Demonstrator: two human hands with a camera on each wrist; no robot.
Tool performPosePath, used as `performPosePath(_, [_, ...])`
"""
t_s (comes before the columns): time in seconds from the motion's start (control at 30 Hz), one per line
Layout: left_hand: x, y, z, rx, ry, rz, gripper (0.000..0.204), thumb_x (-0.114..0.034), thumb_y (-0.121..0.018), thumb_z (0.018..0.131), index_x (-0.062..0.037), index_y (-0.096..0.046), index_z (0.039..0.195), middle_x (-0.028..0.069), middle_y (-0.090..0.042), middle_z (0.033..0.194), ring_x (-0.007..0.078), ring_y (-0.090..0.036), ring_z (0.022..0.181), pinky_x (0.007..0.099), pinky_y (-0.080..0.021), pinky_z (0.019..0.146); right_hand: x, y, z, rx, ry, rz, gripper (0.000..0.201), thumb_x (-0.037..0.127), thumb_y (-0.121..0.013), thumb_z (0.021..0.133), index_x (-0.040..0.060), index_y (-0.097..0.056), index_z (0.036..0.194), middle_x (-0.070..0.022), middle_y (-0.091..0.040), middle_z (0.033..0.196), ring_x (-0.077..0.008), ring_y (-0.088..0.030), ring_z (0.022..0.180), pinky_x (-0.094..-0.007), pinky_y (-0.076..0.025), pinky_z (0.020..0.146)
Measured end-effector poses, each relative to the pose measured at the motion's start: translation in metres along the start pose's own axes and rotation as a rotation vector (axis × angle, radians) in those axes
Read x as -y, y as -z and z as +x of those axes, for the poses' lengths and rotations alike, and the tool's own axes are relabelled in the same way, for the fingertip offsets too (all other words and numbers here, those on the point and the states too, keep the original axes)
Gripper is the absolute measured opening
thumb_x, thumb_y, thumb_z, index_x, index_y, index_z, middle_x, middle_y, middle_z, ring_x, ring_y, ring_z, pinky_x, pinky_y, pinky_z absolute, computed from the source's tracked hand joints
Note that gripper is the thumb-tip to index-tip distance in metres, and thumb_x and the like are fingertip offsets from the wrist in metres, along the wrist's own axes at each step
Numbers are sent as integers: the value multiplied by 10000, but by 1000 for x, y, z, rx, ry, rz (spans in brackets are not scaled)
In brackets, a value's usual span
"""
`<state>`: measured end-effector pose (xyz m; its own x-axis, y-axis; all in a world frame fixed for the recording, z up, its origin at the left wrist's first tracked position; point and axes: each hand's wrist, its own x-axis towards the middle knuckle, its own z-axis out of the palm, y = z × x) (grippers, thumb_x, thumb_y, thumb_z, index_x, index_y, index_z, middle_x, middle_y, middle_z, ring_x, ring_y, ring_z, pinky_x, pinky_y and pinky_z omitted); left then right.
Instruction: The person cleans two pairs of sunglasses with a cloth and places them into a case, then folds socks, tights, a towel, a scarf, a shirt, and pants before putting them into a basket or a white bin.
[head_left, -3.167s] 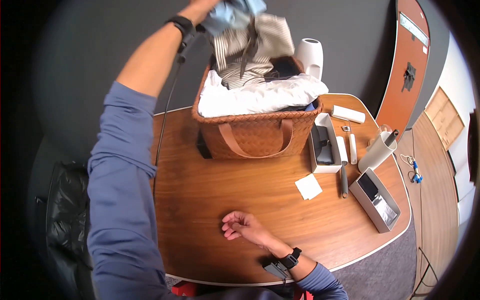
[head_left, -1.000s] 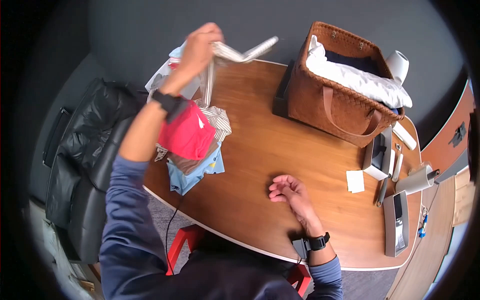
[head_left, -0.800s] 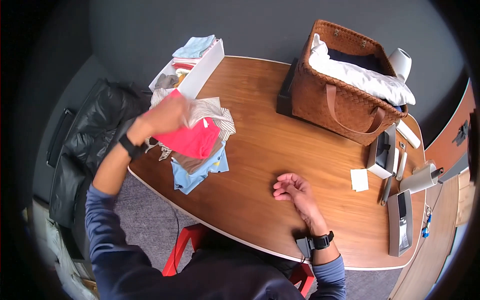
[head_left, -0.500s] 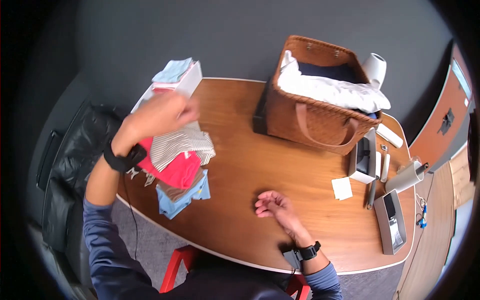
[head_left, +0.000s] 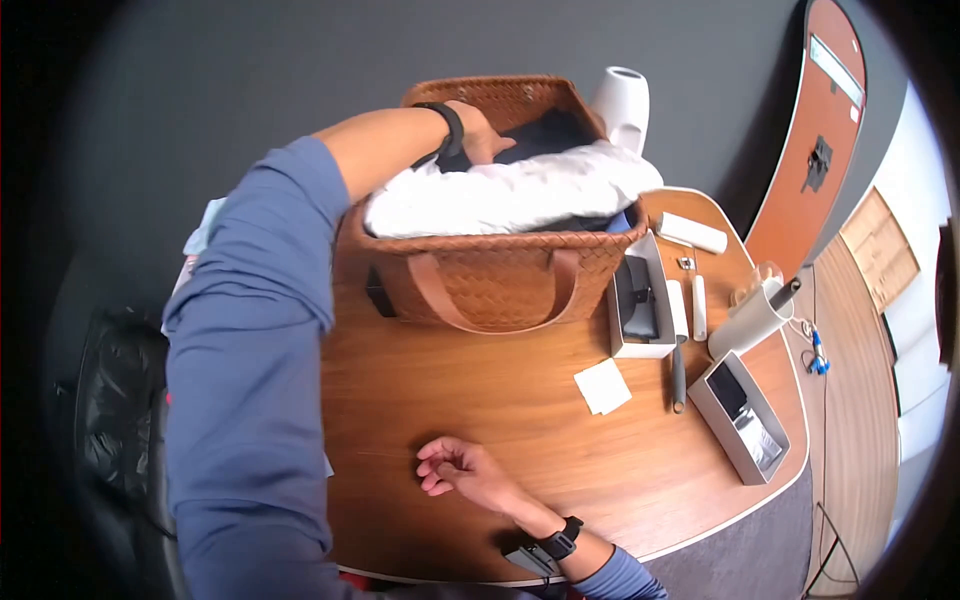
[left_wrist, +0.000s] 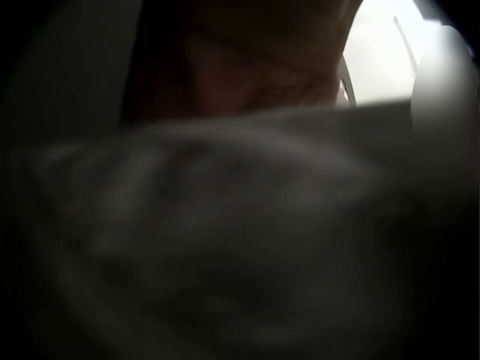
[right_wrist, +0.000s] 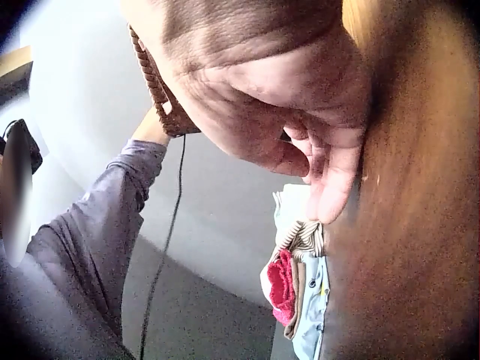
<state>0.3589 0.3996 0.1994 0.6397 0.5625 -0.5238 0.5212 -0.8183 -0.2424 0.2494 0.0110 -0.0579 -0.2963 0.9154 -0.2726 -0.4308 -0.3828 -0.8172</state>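
My left hand (head_left: 480, 133) reaches into a brown woven basket (head_left: 505, 285), its fingers pointing down behind a white cloth (head_left: 520, 195) bunched along the front rim. Dark cloth (head_left: 548, 135) lies deeper inside, right at the fingers. Those fingertips are hidden, so I cannot tell what they hold. In the left wrist view, blurred grey fabric (left_wrist: 225, 195) fills the lower part. Loosely curled, my right hand (head_left: 470, 475) rests on the wooden table (head_left: 400, 390) with nothing in it. Beyond it, the right wrist view shows stacked clothes: striped (right_wrist: 304, 236), pink (right_wrist: 282, 289) and light blue (right_wrist: 310, 315).
Right of the basket stand a white box with a black case (head_left: 638, 300), a grey-handled tool (head_left: 679, 385), a white cylindrical holder (head_left: 742, 325) and a tray holding a phone (head_left: 728, 390). White paper squares (head_left: 603, 386) lie nearer. A white device (head_left: 622, 110) stands behind the basket.
My left hand lifted striped and light blue fabric from the basket, laid the striped piece on the left pile, and is back inside the basket. The right hand stays resting on the table.
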Motion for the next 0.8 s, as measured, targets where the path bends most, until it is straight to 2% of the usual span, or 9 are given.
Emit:
performPosePath(0.07, [8,-9,23,-46,-32,50,1116,-613,-665,890,-179,-2,1676,155,-195,1715,309,-201,1582,478,-266,1259,3,-3,0,-3,1,1,241,-15,-482,1046,-1,-586,1262,-86,-658,1086,-143,-681,896,-307,-606,820])
performPosePath(0.1, [11,-18,35,-111,-17,85,914,-582,-508,1012,-174,-29,1674,187,-324,1661,354,-323,1527,481,-307,1232,4,-5,-3,-11,-2,-14,236,-7,-485,1047,-5,-588,1259,-87,-660,1081,-143,-682,897,-305,-606,817])
performPosePath(0.23, [24,-34,73,-286,-73,-173,698,-457,-141,1103,-40,-610,1409,202,-537,1512,365,-492,1413,521,-330,1188,6,-6,-1,-25,17,-46,222,17,-500,1051,-18,-593,1249,-90,-668,1066,-144,-685,901,-303,-605,808])
performPosePath(0.33, [30,-48,88,-362,-139,-104,689,-457,-153,1100,-17,-580,1415,231,-566,1469,378,-524,1380,514,-345,1174,2,-6,1,-19,20,-32,225,24,-507,1051,-20,-595,1253,-94,-671,1068,-146,-686,903,-303,-606,806])
performPosePath(0.43, [17,-55,51,-553,-373,39,490,-297,-317,1077,7,-572,1364,273,-654,1302,405,-595,1277,506,-432,1092,8,-6,-1,-10,-9,-58,261,-35,-477,1036,-19,-577,1277,-104,-660,1103,-159,-685,942,-318,-614,855])
performPosePath(0.5, [42,-65,67,-909,-699,157,398,-164,-494,994,0,-590,1344,261,-702,1177,404,-653,1173,484,-525,989,11,-6,0,-1,-25,-66,285,-67,-461,1029,-18,-568,1289,-110,-655,1120,-167,-685,963,-326,-618,881])
performPosePath(0.6, [15,-25,43,-665,-287,145,468,-177,-629,931,-8,-589,1365,235,-712,1165,392,-670,1142,467,-552,960,8,-2,-1,-2,-33,-52,285,-67,-457,1031,-22,-565,1291,-114,-656,1122,-170,-685,967,-328,-619,882])
performPosePath(0.67, [11,-1,9,-672,-179,103,743,-258,-834,733,-54,-576,1399,225,-688,1172,397,-650,1141,466,-539,982,8,-2,0,0,-28,-37,285,-65,-454,1032,-26,-561,1294,-118,-656,1124,-174,-686,970,-330,-618,884])
performPosePath(0.8, [43,49,-40,-782,-180,190,781,-242,-853,645,-112,-607,1375,228,-690,1169,407,-647,1135,469,-538,984,7,0,2,6,-17,-18,275,-43,-460,1041,-28,-561,1296,-124,-657,1122,-179,-690,959,-332,-618,875])
